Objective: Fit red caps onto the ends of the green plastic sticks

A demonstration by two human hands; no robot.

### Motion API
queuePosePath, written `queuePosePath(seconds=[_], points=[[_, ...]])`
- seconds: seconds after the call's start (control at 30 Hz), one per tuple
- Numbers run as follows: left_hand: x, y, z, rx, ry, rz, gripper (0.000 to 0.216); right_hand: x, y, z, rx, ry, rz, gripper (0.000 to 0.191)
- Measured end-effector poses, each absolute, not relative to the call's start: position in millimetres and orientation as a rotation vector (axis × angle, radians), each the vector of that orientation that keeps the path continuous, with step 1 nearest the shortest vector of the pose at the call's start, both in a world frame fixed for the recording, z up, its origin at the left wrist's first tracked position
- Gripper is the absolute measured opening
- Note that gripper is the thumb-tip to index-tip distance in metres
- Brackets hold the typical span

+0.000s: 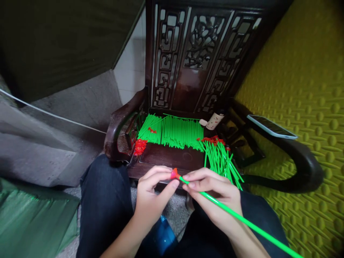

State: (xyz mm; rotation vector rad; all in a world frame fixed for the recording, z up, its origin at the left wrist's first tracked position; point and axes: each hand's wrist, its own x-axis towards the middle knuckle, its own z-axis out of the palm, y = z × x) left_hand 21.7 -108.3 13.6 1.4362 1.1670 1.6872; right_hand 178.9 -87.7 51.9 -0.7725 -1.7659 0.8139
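Observation:
Between thumb and fingers, my left hand [154,191] pinches a small red plastic cup-shaped piece [175,174]. A long bright green plastic stick [231,211] is gripped near its end by my right hand [215,193]. The stick's tip meets the narrow end of the red piece; how far it goes in I cannot tell. From there the stick slants down to the lower right, out of view. Beyond my hands, many green sticks [182,130] lie in rows on the chair seat. A small heap of red pieces [140,147] sits at the seat's left front corner.
Green sticks with red ends [221,157] hang over the seat's right side. A patterned bottle [215,120] lies at the back beside a small white case [203,122]. A phone [271,127] rests on the right armrest [301,157]. Yellow textured matting [303,79] covers the right side.

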Motion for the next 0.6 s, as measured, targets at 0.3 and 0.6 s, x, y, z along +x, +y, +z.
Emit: queuePosePath(seconds=[0.3, 0.6], points=[[14, -106, 17, 1.929, 1.245, 1.804, 0.020, 175, -90, 49, -0.759, -1.828, 0.737, 0.019], [17, -112, 12, 2.150, 1.335, 1.687, 0.023, 180, -82, 59, -0.833, -1.972, 0.813, 0.018]])
